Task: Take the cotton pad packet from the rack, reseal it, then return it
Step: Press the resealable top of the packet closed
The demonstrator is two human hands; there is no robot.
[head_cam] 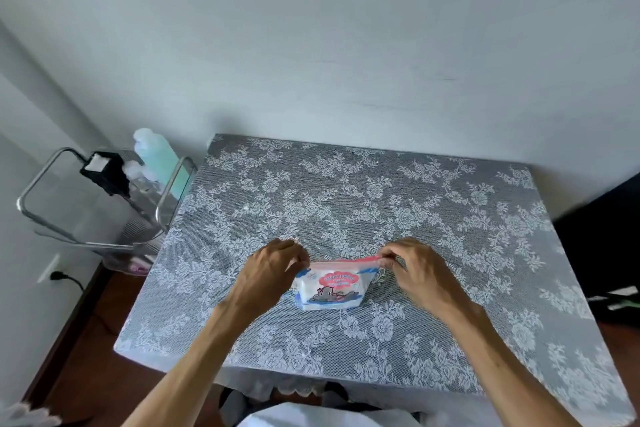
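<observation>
Glossy plastic packet (329, 288); matt lace tablecloth (381, 201); shiny metal rack (97, 204); translucent plastic bottle (156, 152).

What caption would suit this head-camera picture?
Both hands, left and right, pinch the cotton pad packet's top strip over a lace-covered table.

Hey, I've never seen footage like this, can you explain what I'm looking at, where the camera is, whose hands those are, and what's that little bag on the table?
There is one picture, taken by a wide-angle camera worn on a person's head, looking forward and down. No machine is involved: the two bare arms belong to the wearer. In front is a table covered with a grey floral lace cloth. On it stands a small cotton pad packet with a cartoon print and a pink strip along its top. The left hand pinches the strip's left end and the right hand its right end, as if to press the seal closed. Beside the table, on the left, is a metal rack holding a green bottle and a black box.
</observation>
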